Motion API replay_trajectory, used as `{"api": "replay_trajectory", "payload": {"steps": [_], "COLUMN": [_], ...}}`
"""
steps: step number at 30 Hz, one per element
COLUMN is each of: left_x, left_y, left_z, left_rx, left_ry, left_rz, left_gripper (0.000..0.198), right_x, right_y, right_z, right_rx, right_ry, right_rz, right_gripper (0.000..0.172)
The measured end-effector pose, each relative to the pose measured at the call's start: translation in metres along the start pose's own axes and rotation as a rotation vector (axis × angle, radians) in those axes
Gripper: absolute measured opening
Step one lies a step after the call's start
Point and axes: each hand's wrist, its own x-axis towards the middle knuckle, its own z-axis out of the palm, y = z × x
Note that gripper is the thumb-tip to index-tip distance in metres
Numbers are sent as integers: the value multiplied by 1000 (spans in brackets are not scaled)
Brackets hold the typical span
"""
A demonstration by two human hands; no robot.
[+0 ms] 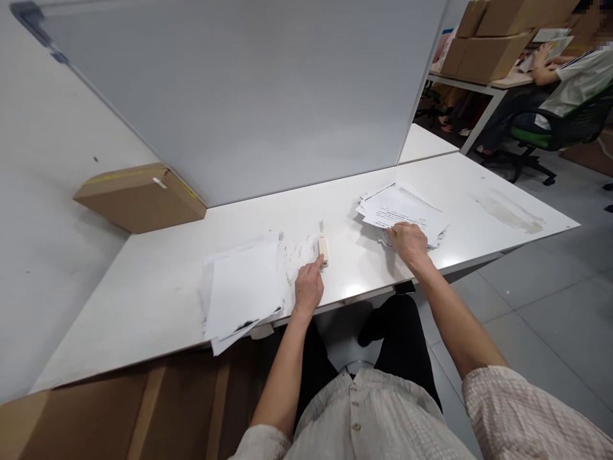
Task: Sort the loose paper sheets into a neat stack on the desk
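My left hand (309,287) is at the small cream stapler (323,249) lying on the white table, its index finger stretched onto the stapler's near end and the other fingers curled; the thumb is hidden. My right hand (410,244) is closed on the near edge of printed sheets of paper (402,207), which lie in an uneven, fanned pile. To the left of the stapler is a second stack of paper (246,281), mostly blank on top, with its near corner jutting past the table edge.
A whiteboard (268,96) stands along the back of the table (158,306). In the left corner leans a cardboard box (143,201). Open cardboard (96,409) lies below the table's left front. At the far right, a person (575,83) sits by a desk with stacked boxes (493,57).
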Motion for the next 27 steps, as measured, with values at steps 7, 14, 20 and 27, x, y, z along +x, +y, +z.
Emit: {"api": "replay_trajectory", "payload": {"steps": [7,14,20,27], "left_x": [1,-2,-6,-2], "left_y": [1,19,40,23], "left_z": [-2,-13,-21,-23], "left_rx": [-103,-819,-1448,-1521], "left_ry": [56,19,-81,49], "left_rz": [-33,-238,-514,-694], "left_gripper": [43,49,36,30], "right_x": [-27,-77,-97,-41], "right_y": [6,-17,-38,-10], "right_z": [-26,-68,-46,-26], "right_rx": [247,929,1184,788], "right_ry": [297,249,-149,-146], "right_rz": [-69,21,-49,-96], "right_gripper": [33,29,35,39]}}
